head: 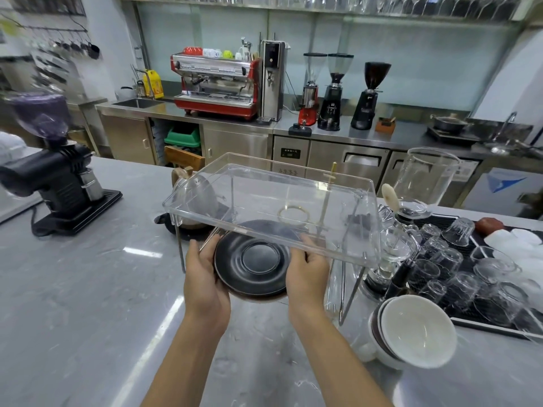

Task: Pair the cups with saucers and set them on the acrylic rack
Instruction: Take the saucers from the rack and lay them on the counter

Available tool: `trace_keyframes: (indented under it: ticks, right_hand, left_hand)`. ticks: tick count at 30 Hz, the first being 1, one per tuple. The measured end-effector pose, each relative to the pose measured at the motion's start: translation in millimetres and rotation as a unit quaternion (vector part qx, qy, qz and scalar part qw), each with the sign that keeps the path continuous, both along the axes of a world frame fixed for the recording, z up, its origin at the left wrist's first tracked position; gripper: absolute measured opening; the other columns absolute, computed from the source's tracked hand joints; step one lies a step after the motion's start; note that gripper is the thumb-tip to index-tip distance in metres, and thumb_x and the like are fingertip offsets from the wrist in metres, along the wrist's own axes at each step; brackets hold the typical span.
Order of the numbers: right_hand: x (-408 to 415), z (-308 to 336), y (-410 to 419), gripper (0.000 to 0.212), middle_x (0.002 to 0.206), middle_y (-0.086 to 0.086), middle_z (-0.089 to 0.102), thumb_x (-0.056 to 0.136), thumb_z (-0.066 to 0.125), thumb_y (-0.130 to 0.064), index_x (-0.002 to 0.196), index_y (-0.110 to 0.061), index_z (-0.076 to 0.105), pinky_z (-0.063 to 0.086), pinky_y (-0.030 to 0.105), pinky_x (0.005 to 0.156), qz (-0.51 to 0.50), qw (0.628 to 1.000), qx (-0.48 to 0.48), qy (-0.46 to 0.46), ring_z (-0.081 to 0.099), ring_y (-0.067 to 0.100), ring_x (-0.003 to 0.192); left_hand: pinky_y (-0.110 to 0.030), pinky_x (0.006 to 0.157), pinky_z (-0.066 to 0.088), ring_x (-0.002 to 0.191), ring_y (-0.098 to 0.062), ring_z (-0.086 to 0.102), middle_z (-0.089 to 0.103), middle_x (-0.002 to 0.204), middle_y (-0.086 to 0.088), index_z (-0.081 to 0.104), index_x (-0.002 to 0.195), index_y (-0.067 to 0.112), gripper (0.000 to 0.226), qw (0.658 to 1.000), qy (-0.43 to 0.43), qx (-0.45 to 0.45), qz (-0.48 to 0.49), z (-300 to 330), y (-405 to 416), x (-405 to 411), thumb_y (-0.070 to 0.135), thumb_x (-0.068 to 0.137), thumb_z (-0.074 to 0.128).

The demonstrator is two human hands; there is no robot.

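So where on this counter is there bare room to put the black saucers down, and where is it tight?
Bare counter lies left of the left hand, bordered by the black grinder, and in front between the forearms. The acrylic rack top is bare too. Right is crowded: stacked white cups and the tray of upturned glasses beside the right hand. Both hands hold the saucers.

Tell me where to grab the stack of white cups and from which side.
Grip the white cups by the outer cup's rim and wall, coming from above on the near side. They lie nested and tipped on their sides, mouths facing up toward the camera. The rack's leg and the tray of glasses crowd the far side.
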State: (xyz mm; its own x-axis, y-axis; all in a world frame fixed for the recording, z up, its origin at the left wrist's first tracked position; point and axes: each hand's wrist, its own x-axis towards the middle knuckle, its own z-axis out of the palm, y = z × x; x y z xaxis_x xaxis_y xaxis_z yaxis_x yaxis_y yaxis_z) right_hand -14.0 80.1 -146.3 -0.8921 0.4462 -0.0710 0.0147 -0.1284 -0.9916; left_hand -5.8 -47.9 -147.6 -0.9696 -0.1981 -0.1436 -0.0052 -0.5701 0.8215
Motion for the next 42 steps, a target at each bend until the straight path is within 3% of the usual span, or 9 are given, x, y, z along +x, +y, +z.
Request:
trace_keyframes:
  ticks: [3, 7, 10, 17, 20, 22, 24, 32, 42]
  right_hand:
    - [16.0, -1.8, -4.1, 0.027, 0.1, -0.007, 0.055, 0.099, 0.05, -0.014, 0.118, -0.009, 0.069, 0.043, 0.023, 0.077, -0.005, 1.0, -0.003, -0.002, 0.049, 0.009, 0.079]
    - [43.7, 0.3, -8.0, 0.04, 0.125, -0.018, 0.066, 0.101, 0.048, -0.014, 0.138, -0.02, 0.06, 0.049, 0.025, 0.098, 0.002, 0.998, -0.057, -0.024, 0.063, -0.006, 0.107]
    - [65.3, -1.9, -9.4, 0.035, 0.134, -0.01, 0.065, 0.102, 0.048, -0.019, 0.132, -0.022, 0.066, 0.043, 0.036, 0.114, 0.018, 0.993, -0.11, -0.033, 0.058, 0.009, 0.126]
    - [121.5, -18.0, -15.5, 0.031, 0.106, -0.008, 0.079, 0.099, 0.05, -0.037, 0.108, -0.028, 0.078, 0.05, 0.042, 0.105, 0.028, 0.982, -0.183, -0.043, 0.072, 0.014, 0.105]
    - [142.2, -24.6, -12.4, 0.045, 0.107, -0.007, 0.078, 0.087, 0.049, -0.052, 0.108, -0.024, 0.078, 0.05, 0.041, 0.103, 0.036, 0.979, -0.197, -0.043, 0.072, 0.012, 0.106]
    - [152.5, -28.9, -10.0, 0.047, 0.122, -0.006, 0.073, 0.078, 0.051, -0.06, 0.099, -0.031, 0.081, 0.045, 0.044, 0.109, 0.026, 0.974, -0.219, -0.049, 0.064, 0.01, 0.121]
    - [164.1, -35.3, -5.7, 0.038, 0.125, -0.006, 0.072, 0.089, 0.046, -0.055, 0.091, -0.041, 0.081, 0.043, 0.046, 0.113, 0.014, 0.972, -0.226, -0.053, 0.062, 0.014, 0.125]
    - [203.3, -69.7, 29.4, 0.048, 0.112, -0.01, 0.078, 0.106, 0.032, -0.04, 0.101, -0.036, 0.08, 0.048, 0.045, 0.109, -0.062, 0.969, -0.225, -0.084, 0.071, 0.012, 0.111]
    - [238.3, -85.9, 101.7, 0.045, 0.106, -0.007, 0.079, 0.105, 0.034, -0.037, 0.103, -0.038, 0.079, 0.054, 0.039, 0.096, -0.168, 0.961, -0.193, -0.104, 0.073, 0.014, 0.106]
  left_hand:
    - [-0.043, 0.113, 0.04, 0.122, -0.022, 0.066, 0.073, 0.127, -0.008, 0.064, 0.134, 0.015, 0.067, 1.0, 0.012, 0.01, -0.005, -2.5, -5.0, 19.8, 0.054, 0.106, 0.018]
    - [-0.039, 0.105, 0.043, 0.123, -0.021, 0.065, 0.071, 0.131, -0.006, 0.062, 0.135, 0.015, 0.071, 0.999, 0.016, 0.035, -0.012, -9.7, -11.9, 51.5, 0.058, 0.103, 0.015]
    - [-0.04, 0.11, 0.04, 0.127, -0.022, 0.061, 0.068, 0.136, -0.007, 0.051, 0.145, 0.011, 0.076, 0.997, 0.001, 0.072, 0.001, -18.8, -15.8, 75.8, 0.062, 0.101, 0.017]
    - [-0.043, 0.102, 0.044, 0.125, -0.022, 0.062, 0.072, 0.13, -0.004, 0.05, 0.146, 0.013, 0.079, 0.995, -0.038, 0.091, 0.026, -35.7, -18.6, 127.4, 0.068, 0.098, 0.021]
    - [-0.04, 0.1, 0.044, 0.123, -0.022, 0.064, 0.073, 0.127, -0.004, 0.053, 0.142, 0.015, 0.077, 0.994, -0.047, 0.092, 0.04, -41.6, -14.7, 148.7, 0.068, 0.098, 0.021]
    - [-0.039, 0.099, 0.044, 0.122, -0.02, 0.064, 0.074, 0.126, -0.002, 0.056, 0.141, 0.016, 0.076, 0.994, -0.056, 0.081, 0.047, -45.5, -9.5, 158.5, 0.068, 0.098, 0.02]
    - [-0.038, 0.098, 0.045, 0.122, -0.02, 0.064, 0.074, 0.125, -0.001, 0.057, 0.14, 0.019, 0.074, 0.993, -0.078, 0.067, 0.061, -48.2, 0.6, 168.7, 0.068, 0.098, 0.021]
    - [-0.041, 0.093, 0.049, 0.116, -0.024, 0.068, 0.076, 0.121, -0.004, 0.065, 0.13, 0.025, 0.068, 0.988, -0.137, 0.057, 0.051, -62.8, 49.2, 197.7, 0.066, 0.099, 0.02]
    - [-0.041, 0.079, 0.051, 0.091, -0.016, 0.078, 0.081, 0.106, 0.002, 0.067, 0.121, 0.028, 0.052, 0.978, -0.195, 0.064, -0.029, -93.4, 123.8, 207.1, 0.058, 0.102, 0.028]
